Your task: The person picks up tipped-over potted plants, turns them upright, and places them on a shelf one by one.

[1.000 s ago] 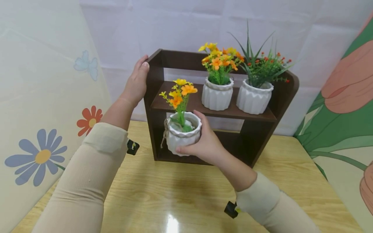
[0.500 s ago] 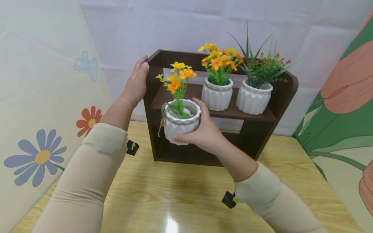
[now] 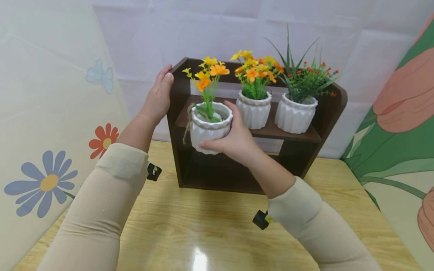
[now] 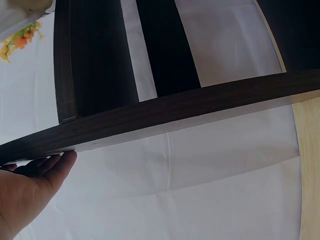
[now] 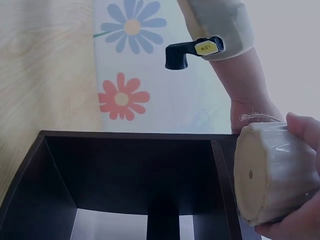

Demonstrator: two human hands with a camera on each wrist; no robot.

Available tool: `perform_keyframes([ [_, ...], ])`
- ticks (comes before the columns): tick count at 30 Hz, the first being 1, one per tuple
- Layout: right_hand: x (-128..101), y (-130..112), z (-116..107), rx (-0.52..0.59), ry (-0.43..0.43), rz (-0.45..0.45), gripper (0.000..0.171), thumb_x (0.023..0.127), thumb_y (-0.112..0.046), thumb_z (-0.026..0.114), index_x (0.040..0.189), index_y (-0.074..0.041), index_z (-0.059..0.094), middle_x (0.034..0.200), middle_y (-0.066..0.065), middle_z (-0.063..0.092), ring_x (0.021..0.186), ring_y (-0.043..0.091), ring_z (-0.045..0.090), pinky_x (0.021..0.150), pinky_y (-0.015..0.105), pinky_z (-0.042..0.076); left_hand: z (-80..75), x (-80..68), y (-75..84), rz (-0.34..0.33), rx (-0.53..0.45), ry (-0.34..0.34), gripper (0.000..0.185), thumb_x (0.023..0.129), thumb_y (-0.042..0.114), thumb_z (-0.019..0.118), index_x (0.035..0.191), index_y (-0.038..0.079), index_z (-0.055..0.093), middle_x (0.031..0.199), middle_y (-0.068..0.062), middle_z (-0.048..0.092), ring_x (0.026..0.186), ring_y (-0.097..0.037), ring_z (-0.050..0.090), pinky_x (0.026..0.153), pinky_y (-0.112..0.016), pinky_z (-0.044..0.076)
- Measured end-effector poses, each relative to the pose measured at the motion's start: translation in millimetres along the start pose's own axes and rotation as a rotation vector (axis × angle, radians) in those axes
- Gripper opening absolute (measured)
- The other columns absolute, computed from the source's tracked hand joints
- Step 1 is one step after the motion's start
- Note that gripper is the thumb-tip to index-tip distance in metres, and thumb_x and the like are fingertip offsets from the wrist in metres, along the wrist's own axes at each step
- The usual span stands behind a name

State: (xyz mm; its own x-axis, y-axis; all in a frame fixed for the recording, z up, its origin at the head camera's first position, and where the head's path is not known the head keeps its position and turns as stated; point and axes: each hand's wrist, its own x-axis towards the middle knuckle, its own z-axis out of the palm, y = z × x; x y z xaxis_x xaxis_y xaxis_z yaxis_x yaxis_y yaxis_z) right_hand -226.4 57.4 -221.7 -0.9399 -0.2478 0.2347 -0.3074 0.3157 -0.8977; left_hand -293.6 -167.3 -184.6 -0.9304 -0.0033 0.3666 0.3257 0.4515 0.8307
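My right hand (image 3: 239,141) grips a white ridged flowerpot (image 3: 205,131) with yellow and orange flowers, thumb across its front. The pot is held up before the left part of the upper board of a dark brown shelf unit (image 3: 174,150). Its round base with a small hole shows in the right wrist view, where the pot (image 5: 287,170) appears beside the board's edge. At the unit's upper left side rests my left hand (image 3: 157,96), fingers extended against the panel. In the left wrist view that hand's fingertips touch the panel (image 4: 175,112) from outside.
On the upper board stand a second white pot (image 3: 252,113) of yellow-orange flowers and a white pot (image 3: 295,116) with grassy leaves and red buds. The unit sits on a wood-grain table (image 3: 162,226), against a white cloth (image 3: 217,30). Printed flower panels flank both sides.
My right hand has raised the flowerpot from in front of the lower compartment to about the upper board's height. The left hand has stayed at the unit's side.
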Motion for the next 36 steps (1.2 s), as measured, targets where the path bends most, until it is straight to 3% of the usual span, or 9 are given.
perform_keyframes([
  [14, 23.7, -16.1, 4.3, -0.049, 0.07, -0.035, 0.118, 0.062, -0.019, 0.094, 0.153, -0.021, 0.019, 0.144, 0.005, 0.043, 0.127, 0.021, 0.048, 0.108, 0.039, 0.042, 0.0, 0.0, 0.3, 0.006, 0.001, 0.011, 0.055, 0.105, 0.047, 0.018, 0.157, 0.03, 0.017, 0.165, 0.001, 0.018, 0.151, -0.023, 0.016, 0.124, -0.045, 0.012],
  [25, 42.4, -14.2, 6.7, -0.11, 0.115, 0.058, 0.122, 0.062, -0.028, 0.094, 0.155, -0.026, 0.015, 0.148, 0.006, 0.043, 0.132, 0.024, 0.046, 0.111, 0.039, 0.039, 0.4, 0.1, -0.4, 0.011, -0.001, 0.013, 0.055, 0.105, 0.047, 0.018, 0.157, 0.03, 0.017, 0.164, -0.001, 0.02, 0.151, -0.023, 0.017, 0.124, -0.045, 0.012],
  [36, 62.2, -8.5, 10.4, -0.115, 0.156, 0.082, 0.121, 0.063, -0.027, 0.093, 0.155, -0.024, 0.015, 0.148, 0.007, 0.043, 0.132, 0.025, 0.045, 0.108, 0.04, 0.042, 1.0, 1.2, -1.2, 0.02, -0.007, 0.016, 0.055, 0.105, 0.045, 0.018, 0.157, 0.028, 0.017, 0.164, -0.002, 0.019, 0.151, -0.022, 0.018, 0.124, -0.044, 0.013],
])
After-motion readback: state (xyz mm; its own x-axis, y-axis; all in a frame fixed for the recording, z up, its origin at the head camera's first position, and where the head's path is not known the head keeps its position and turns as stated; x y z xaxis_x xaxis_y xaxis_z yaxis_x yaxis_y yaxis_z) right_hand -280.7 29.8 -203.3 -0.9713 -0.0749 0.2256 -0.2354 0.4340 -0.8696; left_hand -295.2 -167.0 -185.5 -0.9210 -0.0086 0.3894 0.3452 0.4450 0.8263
